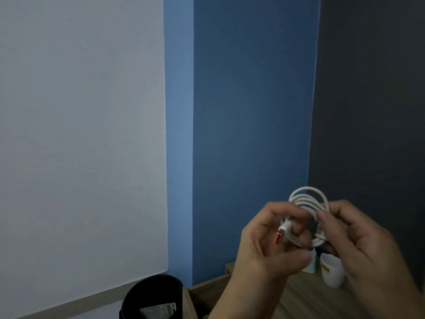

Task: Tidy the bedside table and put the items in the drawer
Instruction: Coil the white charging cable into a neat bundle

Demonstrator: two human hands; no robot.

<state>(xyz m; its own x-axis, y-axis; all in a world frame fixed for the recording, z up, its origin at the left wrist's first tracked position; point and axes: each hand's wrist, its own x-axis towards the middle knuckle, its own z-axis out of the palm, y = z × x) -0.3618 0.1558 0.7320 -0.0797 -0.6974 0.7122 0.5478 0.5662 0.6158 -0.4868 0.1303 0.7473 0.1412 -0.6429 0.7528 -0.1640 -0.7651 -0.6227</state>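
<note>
A white charging cable (309, 199), wound into a small coil of several loops, is held up in front of the blue wall by both hands. My left hand (264, 247) pinches the end with the white plug and its orange tip (277, 238), which points down and left. My right hand (365, 240) grips the right side of the coil between thumb and fingers. Below the hands lies the wooden bedside table (305, 298), most of it hidden by my arms. No drawer is in view.
A white cup with a yellow label (332, 273) stands at the back of the table near the dark wall, with a pale blue-and-white item (310, 263) beside it. A black bin (151, 298) with paper inside sits on the floor to the left of the table.
</note>
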